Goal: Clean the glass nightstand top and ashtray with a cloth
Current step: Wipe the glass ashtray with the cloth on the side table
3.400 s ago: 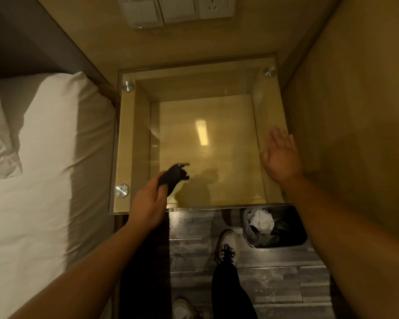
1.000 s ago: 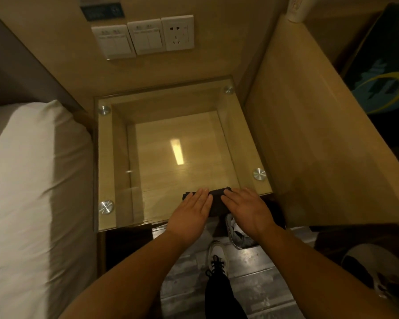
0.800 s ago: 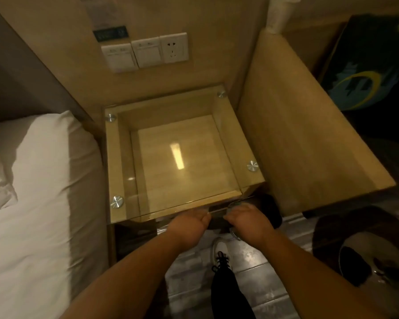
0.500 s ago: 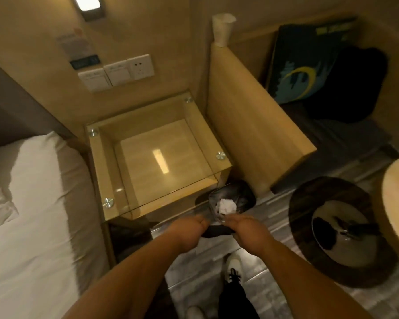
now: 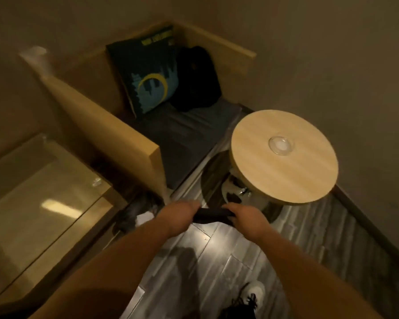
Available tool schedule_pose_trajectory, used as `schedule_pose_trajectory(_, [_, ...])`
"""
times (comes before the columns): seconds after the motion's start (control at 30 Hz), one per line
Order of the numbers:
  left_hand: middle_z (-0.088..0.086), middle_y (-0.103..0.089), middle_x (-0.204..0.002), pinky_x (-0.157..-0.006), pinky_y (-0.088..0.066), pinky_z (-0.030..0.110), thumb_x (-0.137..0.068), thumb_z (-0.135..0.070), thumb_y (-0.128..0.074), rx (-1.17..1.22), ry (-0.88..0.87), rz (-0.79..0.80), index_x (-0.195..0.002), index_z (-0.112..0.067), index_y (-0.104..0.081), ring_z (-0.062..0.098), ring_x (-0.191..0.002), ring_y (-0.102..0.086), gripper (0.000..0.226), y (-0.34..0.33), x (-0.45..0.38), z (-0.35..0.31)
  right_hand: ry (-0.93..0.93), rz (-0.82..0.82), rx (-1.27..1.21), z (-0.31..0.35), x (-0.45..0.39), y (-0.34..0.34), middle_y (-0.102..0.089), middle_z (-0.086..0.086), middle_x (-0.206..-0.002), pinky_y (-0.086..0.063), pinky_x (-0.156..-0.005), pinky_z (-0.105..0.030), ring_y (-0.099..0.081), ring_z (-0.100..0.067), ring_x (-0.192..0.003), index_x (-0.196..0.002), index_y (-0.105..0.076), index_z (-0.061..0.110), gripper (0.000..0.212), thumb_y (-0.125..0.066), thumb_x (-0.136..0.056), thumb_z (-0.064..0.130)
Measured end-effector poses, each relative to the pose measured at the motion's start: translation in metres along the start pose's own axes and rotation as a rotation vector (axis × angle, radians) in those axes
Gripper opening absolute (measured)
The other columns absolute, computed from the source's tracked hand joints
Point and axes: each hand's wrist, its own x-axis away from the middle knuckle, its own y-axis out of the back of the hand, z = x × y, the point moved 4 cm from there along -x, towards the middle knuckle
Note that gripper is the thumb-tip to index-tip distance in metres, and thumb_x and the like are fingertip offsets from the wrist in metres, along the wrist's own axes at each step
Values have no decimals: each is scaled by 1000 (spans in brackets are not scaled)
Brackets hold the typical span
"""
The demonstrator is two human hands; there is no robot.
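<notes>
A dark cloth is stretched between my two hands above the grey plank floor. My left hand grips its left end and my right hand grips its right end, fingers curled round it. A clear glass ashtray sits on the round wooden table to the right, beyond my hands. The glass nightstand top lies at the left edge, with nothing on it and a ceiling light reflected in the glass.
A wooden partition separates the nightstand from a bench with a dark seat pad, a printed cushion and a black bag. A black-lined waste bin stands below the nightstand corner. My shoe is on the floor.
The view has swung right, away from the nightstand toward the round table. Both hands lifted the cloth off the glass front edge and carried it rightward over the floor.
</notes>
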Motion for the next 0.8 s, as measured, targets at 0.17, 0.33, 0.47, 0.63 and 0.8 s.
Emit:
schedule_pose_trajectory(0.17, [0, -58, -85, -64, -53, 40, -85, -19, -48, -68, -137, 47, -95, -36, -40, 20, -70, -57, 22, 1, -96, -98, -131, -92, -25, -120, 29, 50, -65, 1, -96, -46, -69, -33, -59, -21, -83, -103, -56, 32, 13, -50, -92, 27])
schedule_pose_trajectory(0.33, [4, -61, -95, -66, -42, 34, -87, -17, -46, -159, -264, 70, -103, -27, -51, 24, -80, -56, 19, 5, -207, -171, -150, -107, -66, -233, 22, 85, -66, 5, -100, -47, -72, -35, -59, -20, -88, -107, -60, 33, 20, -54, -91, 23])
schedule_pose_trajectory(0.47, [4, -64, -95, -73, -50, 38, -84, -15, -56, -203, -347, -28, -100, -25, -57, 25, -82, -60, 18, 3, -301, -205, -146, -216, -40, -314, -5, 116, -68, -2, -99, -48, -73, -36, -62, -24, -87, -108, -65, 25, 22, -58, -88, 18])
schedule_pose_trajectory(0.63, [4, -66, -100, -79, -48, 37, -72, -8, -67, -300, -505, -286, -108, -17, -62, 27, -91, -60, 38, -11, -382, -221, -115, -474, 174, -386, -37, 130, -70, -12, -99, -51, -80, -39, -65, -33, -91, -101, -70, 9, 32, -74, -70, 2])
schedule_pose_trajectory(0.8, [12, -66, -112, -87, -49, 43, -88, -15, -61, -406, -714, -291, -115, -11, -62, 31, -102, -61, 27, -66, -402, -205, -97, -337, 190, -409, -47, 58, -66, -12, -109, -47, -89, -44, -61, -34, -100, -106, -68, 10, 34, -72, -76, 26])
